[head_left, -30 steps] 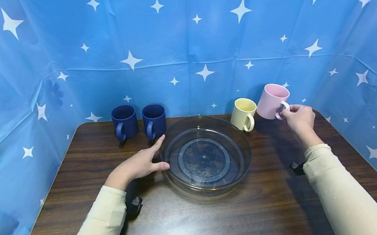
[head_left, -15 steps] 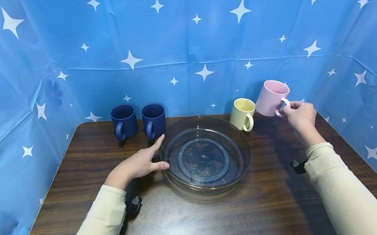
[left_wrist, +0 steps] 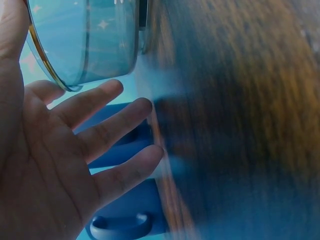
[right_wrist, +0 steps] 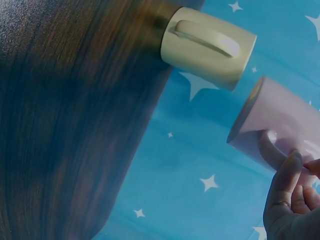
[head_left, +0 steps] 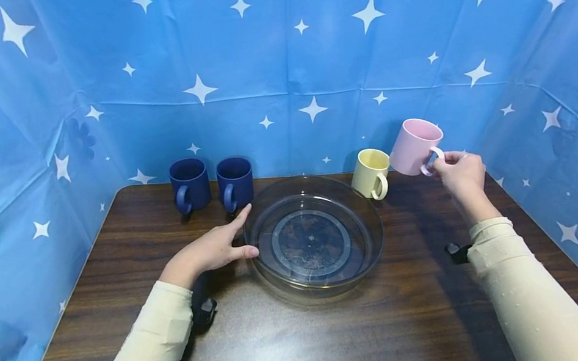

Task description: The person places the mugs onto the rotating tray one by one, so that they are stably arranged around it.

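Observation:
My right hand (head_left: 464, 175) pinches the handle of a pink mug (head_left: 414, 147), which is tilted and raised off the table at the back right. In the right wrist view, thumb and fingers close on the handle of this pink mug (right_wrist: 280, 120). Just left of it a yellow mug (head_left: 369, 176) stands upright. My left hand (head_left: 210, 252) is spread at the left rim of a round clear glass dish (head_left: 316, 278), thumb and forefinger at its edge. The left wrist view shows the other fingers straight and apart below the glass dish (left_wrist: 107, 50).
Two dark blue mugs, one (head_left: 191, 185) farther left and one (head_left: 236, 183) nearer the dish, stand at the table's back edge. A blue curtain (head_left: 271, 53) with white stars hangs behind and beside the dark wooden table (head_left: 313, 350).
The pink mug has risen a little in my right hand, with a slight shift to the left. My left hand and the glass dish stay in place.

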The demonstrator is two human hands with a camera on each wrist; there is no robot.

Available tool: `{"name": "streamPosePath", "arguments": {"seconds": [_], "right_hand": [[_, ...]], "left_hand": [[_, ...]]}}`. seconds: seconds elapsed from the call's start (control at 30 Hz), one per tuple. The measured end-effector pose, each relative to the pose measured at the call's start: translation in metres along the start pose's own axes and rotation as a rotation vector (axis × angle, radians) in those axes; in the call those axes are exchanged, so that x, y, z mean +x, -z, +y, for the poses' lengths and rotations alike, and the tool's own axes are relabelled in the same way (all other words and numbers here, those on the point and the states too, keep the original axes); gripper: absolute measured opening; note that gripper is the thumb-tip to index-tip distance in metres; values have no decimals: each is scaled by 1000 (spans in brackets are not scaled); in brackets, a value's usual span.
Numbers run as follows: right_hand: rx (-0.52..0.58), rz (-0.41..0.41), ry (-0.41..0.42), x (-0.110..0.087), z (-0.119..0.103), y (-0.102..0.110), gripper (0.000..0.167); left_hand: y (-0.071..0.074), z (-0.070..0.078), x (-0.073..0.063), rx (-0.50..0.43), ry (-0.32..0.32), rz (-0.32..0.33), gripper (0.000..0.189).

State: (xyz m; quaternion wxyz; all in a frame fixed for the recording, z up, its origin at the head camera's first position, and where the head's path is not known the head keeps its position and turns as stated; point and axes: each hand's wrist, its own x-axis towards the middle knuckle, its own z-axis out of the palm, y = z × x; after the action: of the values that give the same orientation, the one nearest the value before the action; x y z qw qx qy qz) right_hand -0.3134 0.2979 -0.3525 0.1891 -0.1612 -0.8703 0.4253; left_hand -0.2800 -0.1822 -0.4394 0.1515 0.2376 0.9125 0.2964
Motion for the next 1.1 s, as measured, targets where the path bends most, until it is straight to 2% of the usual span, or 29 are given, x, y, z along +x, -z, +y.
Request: {"name": "streamPosePath", "arguments": {"seconds": [0.23, 0.57, 1.1], "right_hand": [[39, -20, 24, -3, -5, 2, 35], [47, -41, 15, -7, -10, 2, 34], [61, -65, 61, -13, -16, 1, 32]], "left_hand": [[0, 0, -1, 5, -8, 0, 97], [-1, 0, 0, 4, 3, -7, 97], [0, 0, -1, 5, -4, -5, 98]]}}
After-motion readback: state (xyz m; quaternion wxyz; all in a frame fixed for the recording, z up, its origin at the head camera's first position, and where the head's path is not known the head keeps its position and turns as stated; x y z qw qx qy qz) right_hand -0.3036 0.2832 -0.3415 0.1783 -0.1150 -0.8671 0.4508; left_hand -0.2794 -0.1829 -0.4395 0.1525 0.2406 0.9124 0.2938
